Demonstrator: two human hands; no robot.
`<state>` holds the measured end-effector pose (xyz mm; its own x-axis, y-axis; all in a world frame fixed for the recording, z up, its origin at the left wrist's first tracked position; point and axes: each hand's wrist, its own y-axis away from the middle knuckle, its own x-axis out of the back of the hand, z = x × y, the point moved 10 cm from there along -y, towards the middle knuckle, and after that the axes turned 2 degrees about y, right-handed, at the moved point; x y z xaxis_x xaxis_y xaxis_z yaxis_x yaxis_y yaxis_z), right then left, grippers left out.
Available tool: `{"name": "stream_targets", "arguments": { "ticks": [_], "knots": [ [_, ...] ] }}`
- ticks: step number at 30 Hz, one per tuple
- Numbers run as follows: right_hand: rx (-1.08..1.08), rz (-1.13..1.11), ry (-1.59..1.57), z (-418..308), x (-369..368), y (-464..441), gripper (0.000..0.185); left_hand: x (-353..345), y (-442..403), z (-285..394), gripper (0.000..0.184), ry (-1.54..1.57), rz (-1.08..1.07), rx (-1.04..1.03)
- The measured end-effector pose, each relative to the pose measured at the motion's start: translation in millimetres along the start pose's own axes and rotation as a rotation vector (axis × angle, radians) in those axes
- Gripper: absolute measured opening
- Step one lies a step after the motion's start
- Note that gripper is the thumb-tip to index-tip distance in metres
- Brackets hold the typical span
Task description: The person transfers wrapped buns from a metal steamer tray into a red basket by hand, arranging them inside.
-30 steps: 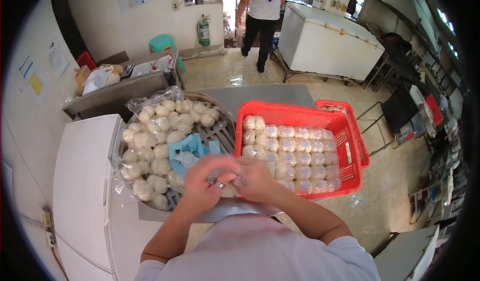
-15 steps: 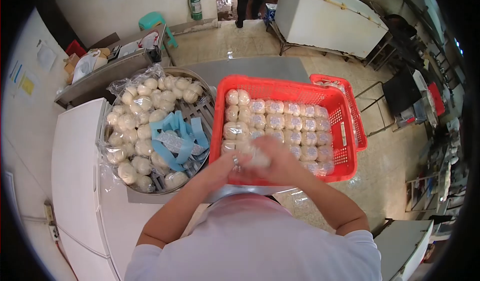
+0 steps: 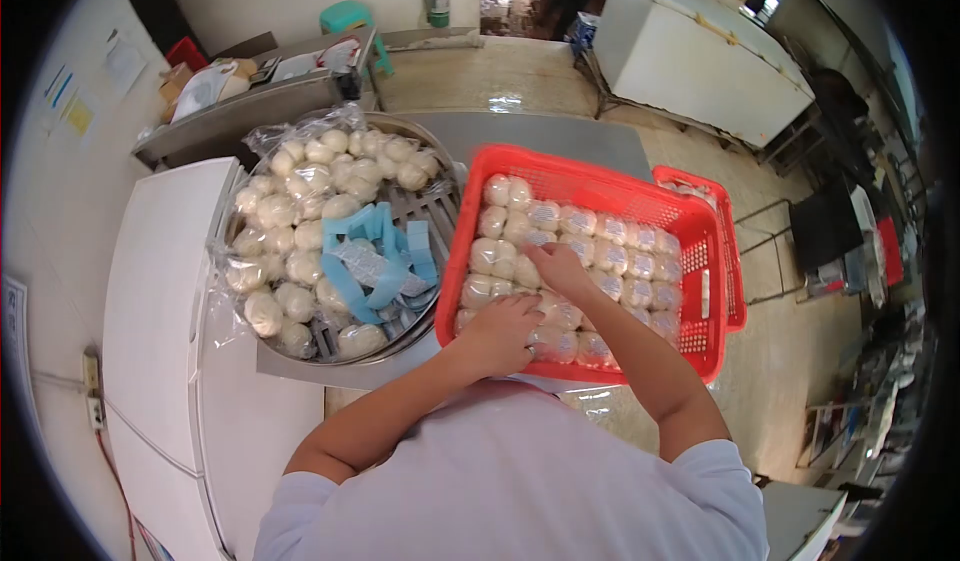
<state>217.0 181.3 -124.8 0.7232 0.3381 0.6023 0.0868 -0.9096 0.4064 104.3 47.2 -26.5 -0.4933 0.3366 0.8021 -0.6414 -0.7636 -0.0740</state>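
Observation:
A red plastic crate (image 3: 712, 306) is packed with rows of round white buns (image 3: 610, 254) in clear wrap, many bearing printed labels. My left hand (image 3: 502, 333) lies over the buns at the crate's near left, fingers stretched across their tops. Farther in, my right hand (image 3: 562, 267) bends down onto the buns in the middle-left rows, thumb and fingers close together; whatever sits between its fingertips is hidden. Buns at the crate's left side (image 3: 494, 256) show no printed label.
Left of the crate, a round metal tray (image 3: 440, 201) carries loose bagged buns (image 3: 300, 231), light-blue strips (image 3: 345, 276) and a printed label strip (image 3: 375, 264). A second red crate (image 3: 736, 281) stands behind on the right. A person (image 3: 572, 1) stands in the doorway by a white chest freezer (image 3: 690, 56).
My hands were blurred together over the crate's near side around something pale. Now they are apart, both down on the buns, the right one farther in. The view has shifted slightly.

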Motion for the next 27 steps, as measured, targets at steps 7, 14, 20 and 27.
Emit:
{"name": "stream_targets", "arguments": {
  "ticks": [7,14,20,27],
  "knots": [
    [0.065,0.196,0.255,-19,1,16,0.077,68,44,-21,0.042,0.278,0.343,0.057],
    [0.053,0.297,0.371,-23,-6,4,0.081,184,171,-117,0.060,-0.188,0.659,0.434],
    [0.134,0.438,0.442,-35,0,25,0.072,218,366,-219,0.077,-0.562,0.339,1.121],
    [0.498,0.509,0.186,-126,3,66,0.064,275,378,-185,0.031,-0.368,0.776,0.588]
  ]
}}
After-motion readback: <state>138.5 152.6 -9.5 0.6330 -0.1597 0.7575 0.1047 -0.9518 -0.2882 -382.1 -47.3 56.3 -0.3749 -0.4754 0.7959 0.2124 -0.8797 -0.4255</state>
